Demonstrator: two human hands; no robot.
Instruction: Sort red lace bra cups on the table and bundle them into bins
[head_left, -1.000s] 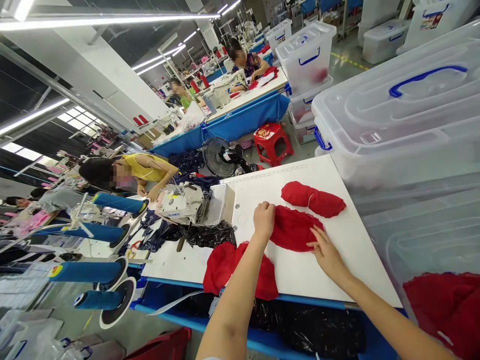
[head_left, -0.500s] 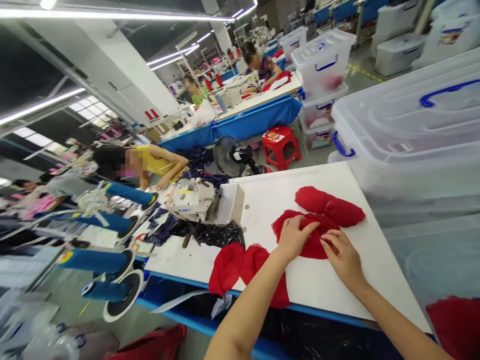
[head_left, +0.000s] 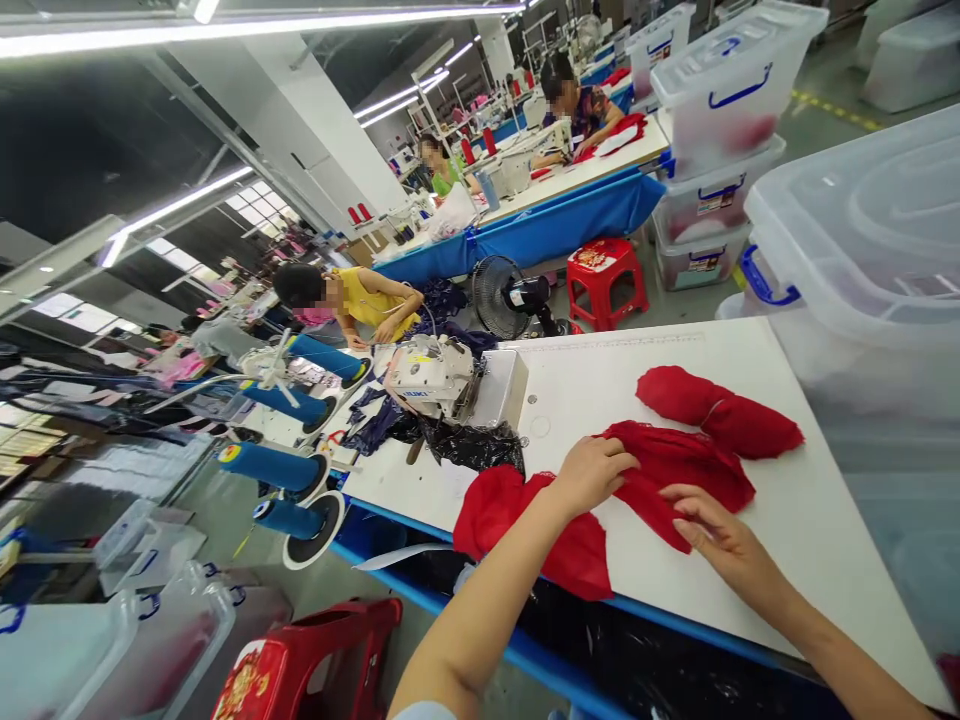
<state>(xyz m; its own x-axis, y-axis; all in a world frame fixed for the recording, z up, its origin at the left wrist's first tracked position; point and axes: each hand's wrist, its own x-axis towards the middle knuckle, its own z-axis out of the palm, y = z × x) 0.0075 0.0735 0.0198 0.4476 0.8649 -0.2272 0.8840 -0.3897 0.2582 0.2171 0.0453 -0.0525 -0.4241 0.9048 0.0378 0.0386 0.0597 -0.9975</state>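
Red fabric pieces point(head_left: 690, 465) lie loosely on the white tabletop, fanned apart. My left hand point(head_left: 592, 475) has its fingers curled over their left edge and grips the cloth. Just right of the fabric's near corner is my right hand point(head_left: 724, 540), thumb and fingers apart with nothing visible between them. Behind the loose pieces rests a red fabric bundle point(head_left: 679, 398), cinched at its middle by a thin tie. More red cloth point(head_left: 495, 510) lies under and beside my left forearm, draped over the table's front edge.
A sewing machine point(head_left: 431, 375) stands at the table's left, with blue thread cones point(head_left: 270, 465) beyond it. Large clear bins point(head_left: 862, 230) rise along the right. A black fan point(head_left: 501, 297) and red stool point(head_left: 606, 280) stand behind the table. A co-worker in yellow point(head_left: 382, 300) sits opposite.
The red fabric has been spread apart, with a piece now angled toward me. My right hand has come away from the cloth and its fingers have parted. The view has shifted left.
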